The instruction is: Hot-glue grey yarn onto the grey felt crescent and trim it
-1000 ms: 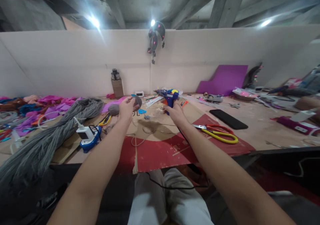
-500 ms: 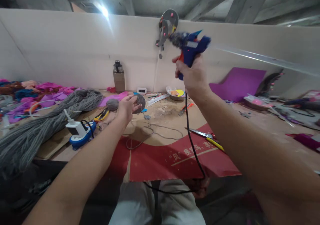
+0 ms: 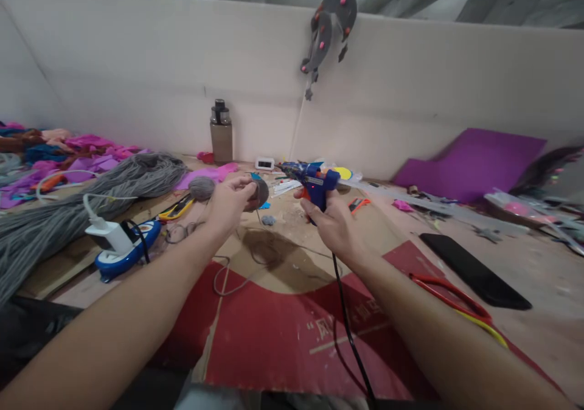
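Note:
My right hand (image 3: 335,218) is wrapped round the handle of a blue hot glue gun (image 3: 314,185), whose nozzle points left. A long clear glue stick (image 3: 424,203) sticks out of its back, and a black cord (image 3: 345,312) runs down from the grip. Fingers of my left hand (image 3: 230,200) are closed on a small grey round piece (image 3: 261,192), mostly hidden behind them. The nozzle is just right of this piece, apart from it. Below lies loose grey yarn (image 3: 228,285) on the cardboard sheet (image 3: 269,331). A grey yarn ball (image 3: 201,188) rests left of my left hand.
Left are a grey yarn hank (image 3: 132,182), a blue power strip (image 3: 130,258) and a yellow cutter (image 3: 176,208). A bottle (image 3: 222,139) stands at the wall. Right lie red-and-yellow scissors (image 3: 456,297), a black phone (image 3: 474,270) and purple sheet (image 3: 469,160). A grey moon ornament (image 3: 323,30) hangs above.
My right hand has lowered the glue gun from high up to near the grey round piece in my left hand. The head view has shifted, showing the phone on the right.

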Tool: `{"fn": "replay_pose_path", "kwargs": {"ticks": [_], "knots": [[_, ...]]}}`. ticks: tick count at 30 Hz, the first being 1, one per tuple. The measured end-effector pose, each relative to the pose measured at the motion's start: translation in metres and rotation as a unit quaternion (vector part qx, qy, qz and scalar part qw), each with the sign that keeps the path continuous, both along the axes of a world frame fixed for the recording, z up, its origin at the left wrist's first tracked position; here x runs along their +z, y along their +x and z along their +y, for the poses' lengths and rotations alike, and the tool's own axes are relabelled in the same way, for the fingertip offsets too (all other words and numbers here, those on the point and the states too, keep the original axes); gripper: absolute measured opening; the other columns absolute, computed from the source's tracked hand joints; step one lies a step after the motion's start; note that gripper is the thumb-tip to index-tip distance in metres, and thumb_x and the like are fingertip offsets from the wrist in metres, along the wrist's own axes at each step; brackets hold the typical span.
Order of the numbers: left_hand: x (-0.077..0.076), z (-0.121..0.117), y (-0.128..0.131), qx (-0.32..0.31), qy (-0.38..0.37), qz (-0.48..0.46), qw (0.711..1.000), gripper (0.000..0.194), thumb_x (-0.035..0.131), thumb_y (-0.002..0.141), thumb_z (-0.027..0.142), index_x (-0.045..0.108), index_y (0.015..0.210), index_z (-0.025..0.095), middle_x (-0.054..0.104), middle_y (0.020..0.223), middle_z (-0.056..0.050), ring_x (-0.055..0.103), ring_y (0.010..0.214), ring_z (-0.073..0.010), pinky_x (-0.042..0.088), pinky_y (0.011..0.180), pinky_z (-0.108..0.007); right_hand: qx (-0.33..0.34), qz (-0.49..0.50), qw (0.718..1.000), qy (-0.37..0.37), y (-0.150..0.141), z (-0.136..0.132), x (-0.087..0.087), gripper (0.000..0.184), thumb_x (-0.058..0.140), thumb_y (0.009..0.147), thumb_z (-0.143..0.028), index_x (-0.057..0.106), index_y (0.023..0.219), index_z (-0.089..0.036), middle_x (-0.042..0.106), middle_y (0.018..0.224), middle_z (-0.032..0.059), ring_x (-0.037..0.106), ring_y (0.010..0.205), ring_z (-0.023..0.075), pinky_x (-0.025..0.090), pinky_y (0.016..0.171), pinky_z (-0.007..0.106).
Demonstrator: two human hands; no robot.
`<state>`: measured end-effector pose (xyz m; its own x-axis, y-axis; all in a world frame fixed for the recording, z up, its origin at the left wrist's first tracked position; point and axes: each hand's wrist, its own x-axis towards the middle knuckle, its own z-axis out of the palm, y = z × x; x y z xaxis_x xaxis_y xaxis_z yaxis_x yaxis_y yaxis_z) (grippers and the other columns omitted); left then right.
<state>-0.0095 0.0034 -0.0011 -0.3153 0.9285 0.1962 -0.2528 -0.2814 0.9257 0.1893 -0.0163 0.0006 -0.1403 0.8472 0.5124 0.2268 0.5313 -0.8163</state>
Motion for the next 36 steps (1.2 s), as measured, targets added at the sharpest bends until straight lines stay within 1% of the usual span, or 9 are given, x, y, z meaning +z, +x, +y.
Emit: {"fn": "replay_pose_path", "kwargs": {"ticks": [4,7,11,17,23,28,36], "knots": [[-0.008,0.004,-0.004,0.004,0.031,0.09,0.995,0.008,0.074,0.071,0.018,0.074,0.078,0.014,0.071,0.078,-0.006,0.067,0.068,-0.0164,0.058,0.057,-0.024,0.009,-0.047,0.999,-0.005,-0.002,-0.007,-0.001,0.023,0.055,0.089,-0.037,0.061,0.099,-0.018,0.065,0.085,0.0046,0.053,0.062,0.0141,0.046,0.058,0.03],[-0.012,0.006,-0.007,0.019,0.036,0.113,0.993,0.008,0.075,0.07,0.019,0.074,0.077,0.014,0.072,0.075,-0.006,0.067,0.066,-0.0164,0.058,0.057,-0.024,0.02,-0.058,0.998,0.004,-0.005,-0.009,-0.005,0.023,0.054,0.09,-0.037,0.06,0.102,-0.019,0.067,0.091,0.0068,0.056,0.068,0.016,0.046,0.06,0.031],[-0.011,0.006,-0.005,0.034,0.034,0.142,0.989,0.007,0.072,0.072,0.018,0.074,0.077,0.014,0.072,0.073,-0.005,0.067,0.062,-0.0153,0.058,0.056,-0.024,0.015,-0.075,0.997,0.008,-0.006,-0.009,-0.008,0.023,0.054,0.09,-0.035,0.06,0.105,-0.019,0.068,0.093,0.0084,0.059,0.076,0.0188,0.048,0.065,0.032],[-0.009,0.001,-0.002,0.027,0.021,0.191,0.981,0.019,0.07,0.073,0.028,0.074,0.086,0.015,0.074,0.079,-0.004,0.069,0.068,-0.0156,0.06,0.063,-0.027,0.004,-0.094,0.995,0.013,-0.006,-0.009,-0.009,0.023,0.055,0.09,-0.034,0.059,0.107,-0.018,0.066,0.089,0.0078,0.06,0.077,0.0205,0.048,0.067,0.034],[-0.009,0.001,-0.002,0.046,0.023,0.202,0.978,0.022,0.069,0.073,0.031,0.07,0.087,0.014,0.073,0.077,-0.005,0.07,0.065,-0.016,0.06,0.061,-0.028,-0.019,-0.119,0.993,0.019,-0.007,-0.011,-0.007,0.028,0.055,0.089,-0.031,0.058,0.114,-0.018,0.066,0.084,0.0068,0.06,0.076,0.0216,0.046,0.067,0.034],[-0.007,-0.001,-0.001,0.037,0.023,0.207,0.977,0.019,0.068,0.074,0.03,0.07,0.084,0.014,0.073,0.075,-0.005,0.069,0.064,-0.015,0.059,0.06,-0.026,-0.018,-0.113,0.993,0.013,-0.007,-0.009,-0.01,0.033,0.056,0.089,-0.034,0.056,0.118,-0.019,0.065,0.086,0.0073,0.061,0.078,0.0223,0.046,0.066,0.034],[-0.003,-0.006,0.003,0.036,0.012,0.189,0.981,0.015,0.068,0.073,0.026,0.069,0.082,0.013,0.073,0.074,-0.003,0.069,0.064,-0.0135,0.058,0.059,-0.024,-0.015,-0.112,0.993,0.024,-0.008,-0.009,-0.011,0.031,0.056,0.09,-0.032,0.056,0.118,-0.019,0.065,0.088,0.0077,0.061,0.079,0.0222,0.047,0.066,0.034]]}}
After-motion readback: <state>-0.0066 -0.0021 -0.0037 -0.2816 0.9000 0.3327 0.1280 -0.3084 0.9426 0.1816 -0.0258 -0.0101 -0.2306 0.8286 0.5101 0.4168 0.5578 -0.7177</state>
